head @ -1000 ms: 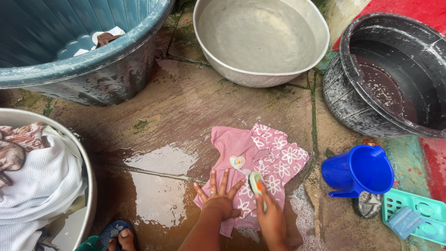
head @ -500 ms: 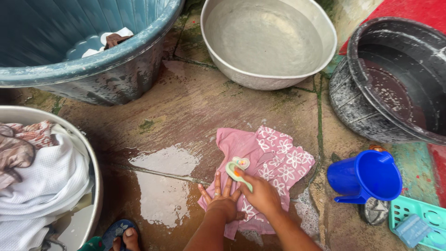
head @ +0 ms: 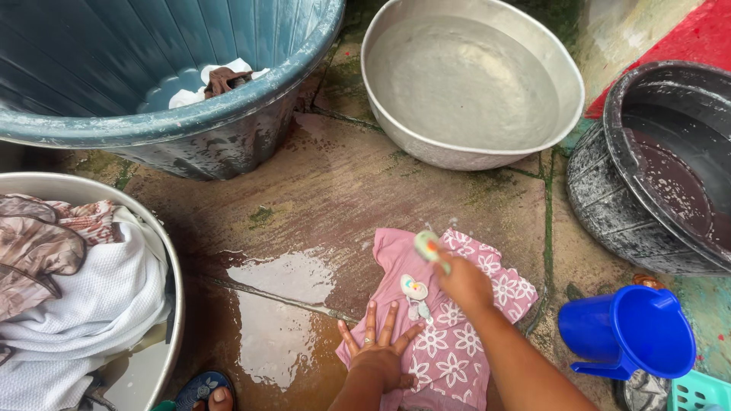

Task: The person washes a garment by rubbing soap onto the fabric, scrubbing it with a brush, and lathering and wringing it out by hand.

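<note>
Pinching the pale green soap bar (head: 427, 246) in my right hand (head: 464, 283) at the far edge of the pink floral garment (head: 449, 335); left hand (head: 378, 352) spread flat, pinning cloth to wet floor (head: 304, 221). Press firm, stroke evenly.

Our left hand (head: 378, 352): palm down, fingers spread wide and pointing away from us, ring on one finger, wrist straight, forearm entering from bottom edge. Our right hand (head: 462, 283): reached further forward than left, fingers curled closed in grip, knuckles up. Right forearm runs diagonally from lower right. Our hands near each other, not touching.
</note>
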